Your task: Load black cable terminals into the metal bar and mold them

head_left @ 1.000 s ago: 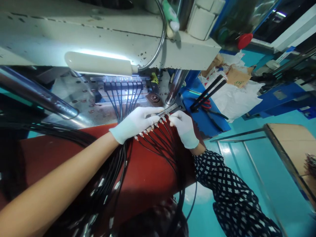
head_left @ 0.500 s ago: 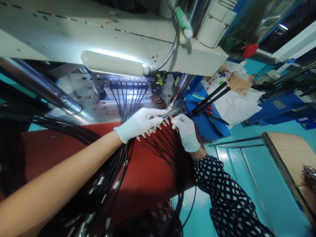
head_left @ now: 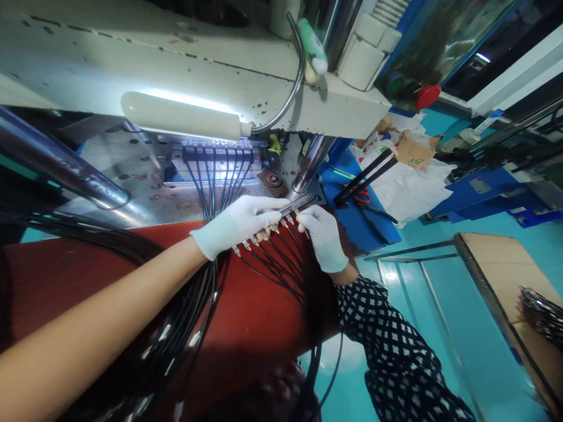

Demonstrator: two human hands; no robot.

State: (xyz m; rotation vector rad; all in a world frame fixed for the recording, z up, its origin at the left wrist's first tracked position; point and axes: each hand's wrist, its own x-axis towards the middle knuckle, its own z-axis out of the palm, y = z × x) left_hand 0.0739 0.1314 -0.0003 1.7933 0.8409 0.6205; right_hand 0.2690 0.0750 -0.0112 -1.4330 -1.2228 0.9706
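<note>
My left hand (head_left: 240, 220), in a white glove, grips a narrow metal bar (head_left: 304, 201) with its thumb and fingers. Along the bar's near side sits a row of small metal cable connectors (head_left: 254, 240). Black cables (head_left: 284, 266) run from them down over the red mat (head_left: 259, 316). At the bar's right part, my right hand (head_left: 323, 237), gloved too, pinches a cable end; the fingers partly hide it. Behind the hands, several other black cables (head_left: 213, 184) lead into a lit metal mould (head_left: 220, 166) in the press.
A lamp (head_left: 185, 115) hangs under the press's beam (head_left: 185, 64). Steel columns (head_left: 311, 165) stand left and right. Pliers (head_left: 373, 214) lie on a blue surface (head_left: 328, 181) at right, near white sheeting (head_left: 407, 187). Cardboard (head_left: 505, 269) sits far right; a cable bundle (head_left: 189, 316) hangs at left.
The whole view has shifted slightly, so the scene sits further left. Both hands keep their places at the metal bar, with the right fingers still at a cable end.
</note>
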